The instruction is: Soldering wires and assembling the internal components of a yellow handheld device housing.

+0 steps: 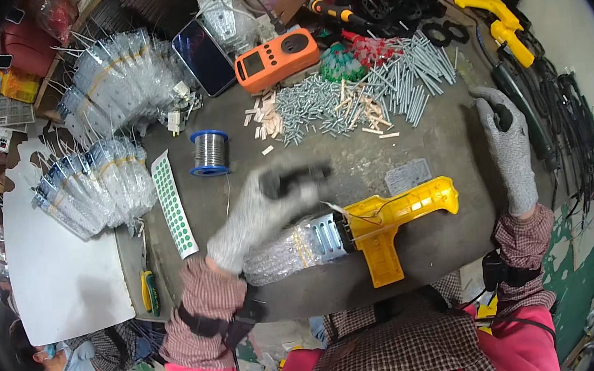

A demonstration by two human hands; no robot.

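My left hand [276, 195], in a grey glove with dark fingertips, hangs over a bubble-wrapped metal part [276, 256]. Motion smears its fingers, so whether they pinch anything is unclear. The part's slotted metal end meets a yellow plastic handle shell [402, 210], which lies open with thin wires [359, 215] inside. My right hand [505, 136], gloved alike, is apart from the shell, at the table's right side beside a black rod-like tool [524, 112] and dark cords. Its fingers are loosely bent and apart, with nothing visible in them.
Behind the shell are heaps of screws [310, 107] and long metal pins [420, 76]. An orange meter [277, 61], a phone [203, 57] and a solder spool [210, 152] stand farther back. Bundles of wrapped parts [103, 185], a green-dotted sticker sheet [172, 203] and green-yellow pliers [150, 294] lie left.
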